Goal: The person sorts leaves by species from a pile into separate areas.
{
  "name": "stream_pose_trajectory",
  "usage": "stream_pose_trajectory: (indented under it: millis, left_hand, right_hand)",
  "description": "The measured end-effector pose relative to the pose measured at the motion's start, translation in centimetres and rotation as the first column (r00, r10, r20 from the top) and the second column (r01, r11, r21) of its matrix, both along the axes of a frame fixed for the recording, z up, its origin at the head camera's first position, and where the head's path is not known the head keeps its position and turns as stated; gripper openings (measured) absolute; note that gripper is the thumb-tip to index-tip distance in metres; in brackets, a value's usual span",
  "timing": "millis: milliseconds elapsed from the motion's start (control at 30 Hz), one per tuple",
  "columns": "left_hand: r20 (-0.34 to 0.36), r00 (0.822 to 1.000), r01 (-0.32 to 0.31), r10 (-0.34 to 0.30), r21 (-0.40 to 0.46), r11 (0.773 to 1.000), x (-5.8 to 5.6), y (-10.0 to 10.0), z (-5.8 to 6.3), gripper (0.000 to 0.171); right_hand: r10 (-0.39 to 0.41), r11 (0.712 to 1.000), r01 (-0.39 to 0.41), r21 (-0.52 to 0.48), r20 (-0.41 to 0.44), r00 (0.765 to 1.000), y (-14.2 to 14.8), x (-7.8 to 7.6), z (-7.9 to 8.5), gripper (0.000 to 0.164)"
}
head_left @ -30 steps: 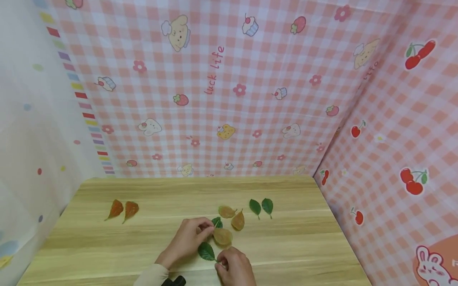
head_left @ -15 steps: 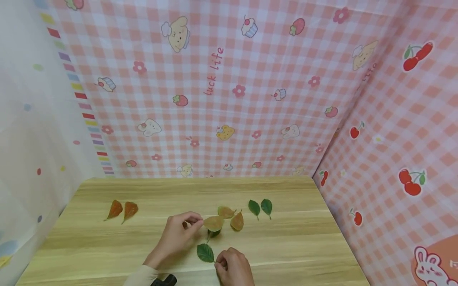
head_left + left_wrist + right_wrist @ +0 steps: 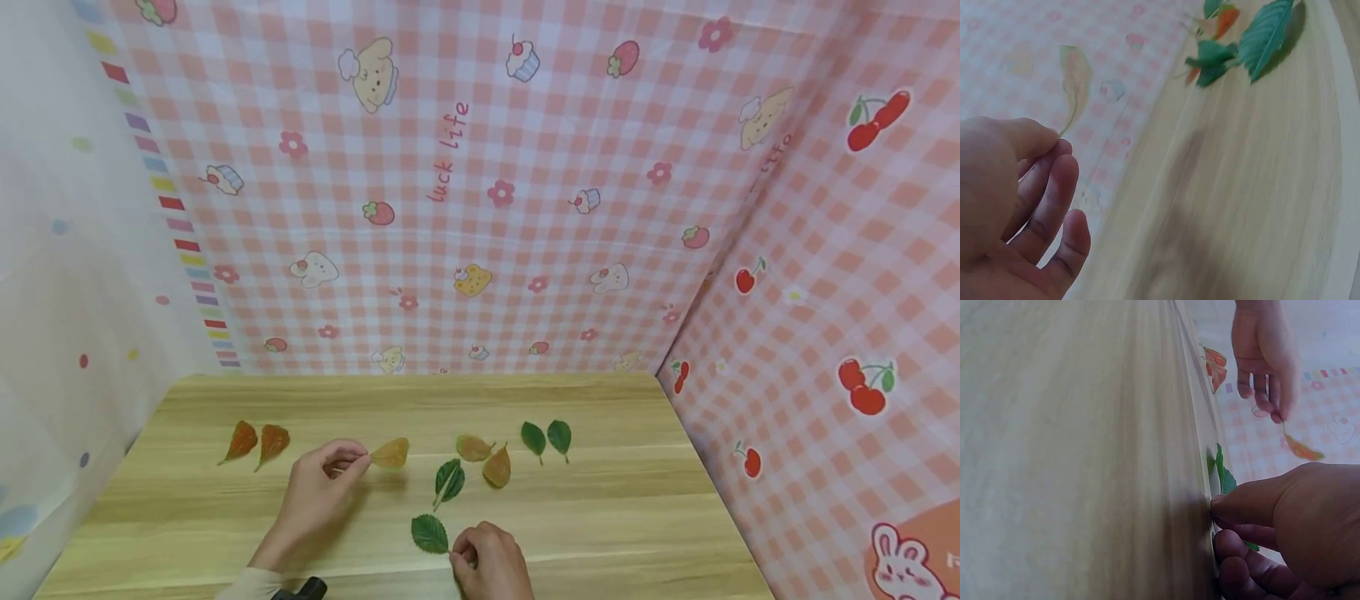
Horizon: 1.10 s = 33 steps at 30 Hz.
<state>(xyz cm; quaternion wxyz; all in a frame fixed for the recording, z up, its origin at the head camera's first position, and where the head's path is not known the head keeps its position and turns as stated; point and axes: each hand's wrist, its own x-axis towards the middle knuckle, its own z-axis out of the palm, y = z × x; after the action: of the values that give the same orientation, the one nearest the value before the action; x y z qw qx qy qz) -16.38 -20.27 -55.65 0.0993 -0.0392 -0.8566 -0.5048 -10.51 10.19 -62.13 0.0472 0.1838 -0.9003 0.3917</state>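
From my head view I see the left hand point(image 3: 321, 492) pinching the stem of a yellow-brown leaf point(image 3: 392, 454) between thumb and forefinger, its other fingers loosely curled; the leaf is raised above the wooden table point(image 3: 637, 517), a faint shadow below it. My left wrist view shows that blade standing up from the fingertips, with the checked cloth point(image 3: 997, 94) behind. The right hand point(image 3: 491, 562), nearer to me, has its thumb and forefinger closed on the stem tip of a serrated green leaf point(image 3: 429, 533), low at the tabletop; I cannot tell whether the blade lies fully flat. Just beyond it rests a dark green leaf point(image 3: 449, 481) with a pale stalk. To the right of that I have an olive-yellow leaf point(image 3: 474, 448) beside a brownish leaf point(image 3: 497, 467), then a small green leaf point(image 3: 533, 437) next to a matching green leaf point(image 3: 559, 437). Well apart on the left, a red-brown leaf point(image 3: 242, 439) sits just beside a second red-brown leaf point(image 3: 274, 442), both with stems pointing toward me.
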Motion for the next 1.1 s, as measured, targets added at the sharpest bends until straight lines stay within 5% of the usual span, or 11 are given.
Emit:
stream_pose_trajectory:
  millis: [267,533,733,900,1100]
  left_hand:
    - [0.092,0.994,-0.067,0.055,0.133,0.989,0.7,-2.7,-0.2,0.018]
    - [0.100,0.988,-0.130,0.113,0.176,0.976,1.1,-4.8,-0.8,0.024]
    - [0.093,0.982,-0.170,0.165,0.056,0.984,1.4,-5.7,-1.3,0.020]
    - [0.031,0.981,-0.189,0.191,-0.040,0.981,1.3,-6.0,-1.7,0.012]
    - [0.000,0.971,-0.238,0.238,-0.057,0.970,1.1,-6.6,-2.3,0.009]
  right_hand:
    - [-0.019,1.000,0.019,0.008,0.105,0.994,0.0,-0.2,0.4,0.018]
    - [0.008,1.000,-0.008,0.001,0.073,0.997,0.2,-0.4,-0.3,0.016]
    - [0.001,1.000,0.000,-0.018,0.105,0.994,-0.1,0.5,2.5,0.014]
    - [0.004,1.000,-0.003,-0.011,0.073,0.997,0.0,0.0,0.3,0.014]
    - [0.001,1.000,-0.001,0.009,0.038,0.999,0.1,-0.4,-1.2,0.016]
